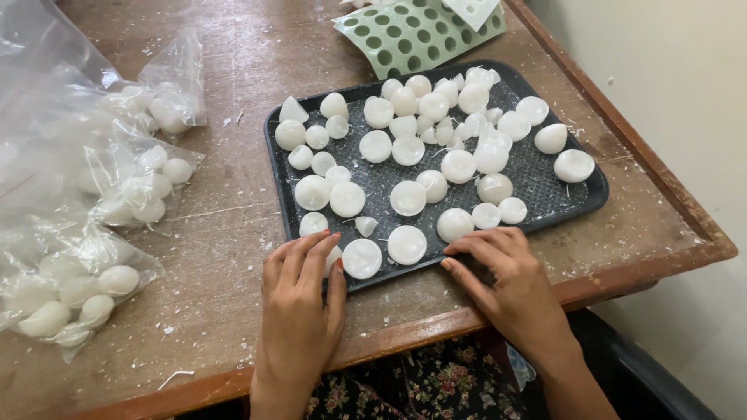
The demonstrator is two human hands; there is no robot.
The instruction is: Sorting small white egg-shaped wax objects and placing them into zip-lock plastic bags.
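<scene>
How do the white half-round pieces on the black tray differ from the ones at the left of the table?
The pieces on the black tray lie loose and uncovered, spread singly; those at the left are packed in clear plastic bags, bunched together. The tray pieces look sharp and bright; the bagged pieces look dimmed by the film. The left hand and right hand rest at the tray, away from the bags. Both sets are white and rounded.
</scene>
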